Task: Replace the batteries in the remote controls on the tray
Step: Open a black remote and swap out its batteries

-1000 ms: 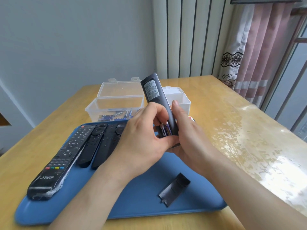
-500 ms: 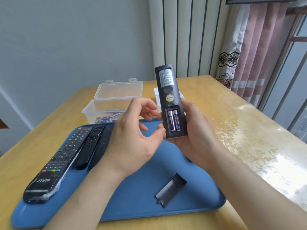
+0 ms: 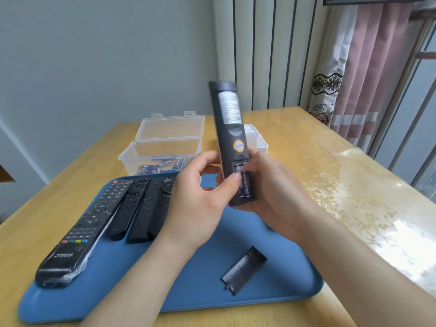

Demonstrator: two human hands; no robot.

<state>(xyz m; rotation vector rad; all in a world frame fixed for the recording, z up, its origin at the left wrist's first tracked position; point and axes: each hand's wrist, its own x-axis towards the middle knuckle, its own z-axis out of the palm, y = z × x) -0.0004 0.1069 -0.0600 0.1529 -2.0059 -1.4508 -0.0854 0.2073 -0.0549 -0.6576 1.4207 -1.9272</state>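
Note:
My right hand [image 3: 271, 187] grips the lower end of a dark remote [image 3: 230, 135], held upright with its back toward me. Its battery bay is uncovered and two batteries [image 3: 245, 186] sit inside. My left hand [image 3: 200, 199] is at the remote's left side, thumb tip pressing on the left battery. The loose battery cover [image 3: 244, 270] lies on the blue tray [image 3: 188, 291] in front of me. Three other black remotes [image 3: 99, 218] lie side by side on the tray's left half.
A clear plastic box [image 3: 162, 147] with its lid open holds several batteries behind the tray. A white container [image 3: 258, 140] stands to its right, partly hidden by the remote. The wooden table runs to a curtain and window at the right.
The held remote has risen and tilted slightly left. My left hand, apart from it half a second ago, has come back so its thumb touches the battery.

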